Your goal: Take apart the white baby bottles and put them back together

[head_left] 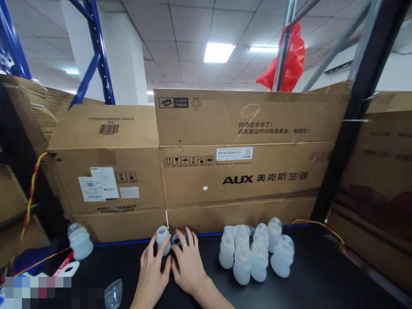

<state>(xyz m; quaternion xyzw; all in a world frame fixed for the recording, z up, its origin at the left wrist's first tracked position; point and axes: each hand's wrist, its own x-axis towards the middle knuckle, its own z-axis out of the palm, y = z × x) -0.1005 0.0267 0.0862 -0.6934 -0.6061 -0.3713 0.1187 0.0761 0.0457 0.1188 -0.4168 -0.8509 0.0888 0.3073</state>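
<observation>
**Small bottle held at the foot of the AUX carton**

Small bottle (162,237) stands upright on the black tabletop (322,279), just in front of the lower left corner of the AUX carton (244,171). From my seat I see the left hand (151,272) around it, fingers on its left side and thumb on its right, so the bottle sits pinched between them. How firm the grip is I cannot tell.

The right hand (188,264) lies beside the left one, touching it, also in front of the carton's lower left corner. Its fingers are spread and flat and it grips nothing. Its fingertips reach a dark ring-shaped piece (176,239) that sits right against the small bottle, between it and the carton. I cannot make out what that piece is.

In front of the carton's middle, well apart from both hands, a cluster of bottles (254,253) of the same pale translucent kind stands packed together; the outermost one leans. A lone bottle (80,241) stands far off to the carton's left, below the neighbouring carton (106,171). A clear cap (113,294) lies at the near edge of the tabletop, further from the carton than the left hand. A red bag (289,60) hangs above the carton's top edge.
</observation>
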